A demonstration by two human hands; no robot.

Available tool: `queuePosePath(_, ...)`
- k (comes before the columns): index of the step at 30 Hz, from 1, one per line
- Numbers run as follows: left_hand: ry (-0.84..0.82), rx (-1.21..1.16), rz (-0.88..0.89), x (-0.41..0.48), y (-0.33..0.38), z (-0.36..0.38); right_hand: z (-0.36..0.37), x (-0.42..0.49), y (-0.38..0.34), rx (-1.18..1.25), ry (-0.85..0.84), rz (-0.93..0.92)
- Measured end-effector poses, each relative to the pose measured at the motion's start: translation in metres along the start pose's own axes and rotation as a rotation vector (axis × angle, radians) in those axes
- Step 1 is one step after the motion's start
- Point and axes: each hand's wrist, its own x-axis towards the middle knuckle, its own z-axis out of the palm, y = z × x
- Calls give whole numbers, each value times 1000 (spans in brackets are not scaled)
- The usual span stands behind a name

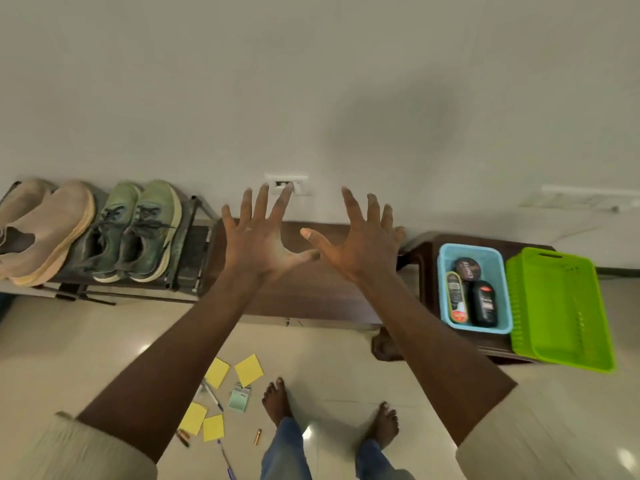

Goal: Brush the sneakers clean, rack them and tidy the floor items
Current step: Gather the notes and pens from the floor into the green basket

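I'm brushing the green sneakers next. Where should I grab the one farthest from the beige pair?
The green sneaker lies toe to the wall, heel and open mouth toward you: likely grip its heel collar from the near side, fingers hooked inside.

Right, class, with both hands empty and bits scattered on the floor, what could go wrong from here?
1. A bare foot stands close to a loose battery and a pen; either could roll underfoot and cause a slip.
2. The green basket seems to overhang the stool edge, so a knock might tip it off.
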Motion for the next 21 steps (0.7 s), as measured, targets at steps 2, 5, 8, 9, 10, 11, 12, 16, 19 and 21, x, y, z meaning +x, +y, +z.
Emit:
queuePosePath(2, 5, 12, 35, 0, 32, -8, -20, -8, 26, -8, 22, 28)
queuePosePath(5, 2, 12, 77, -4, 83, -17, -49, -23, 65, 20, 62, 83)
queuePosePath(8, -5, 2, 122, -10, 132, -19, -70, -39, 103, 47, 87, 125)
queuePosePath(9, -7, -5, 139, -12, 149, -19, -76, -44, 117, 58, 90, 142)
queuePosePath(10, -12, -5, 155, -13, 164, -18, -81, -48, 131, 70, 90, 160)
queuePosePath(11, -22, 0, 167, -15, 177, -16, -83, -52, 144, 79, 89, 179)
queuePosePath(12, -34, 12, 185, -16, 192, -14, -86, -57, 158, 91, 99, 206)
queuePosePath(16, -104, 34, 266, -17, 241, -2, -85, -74, 204, 105, 166, 352)
queuePosePath(19, -166, 44, 339, -11, 277, 8, -87, -82, 235, 136, 167, 482)
queuePosePath(21, -194, 16, 374, -6, 299, 17, -89, -85, 255, 149, 183, 545)
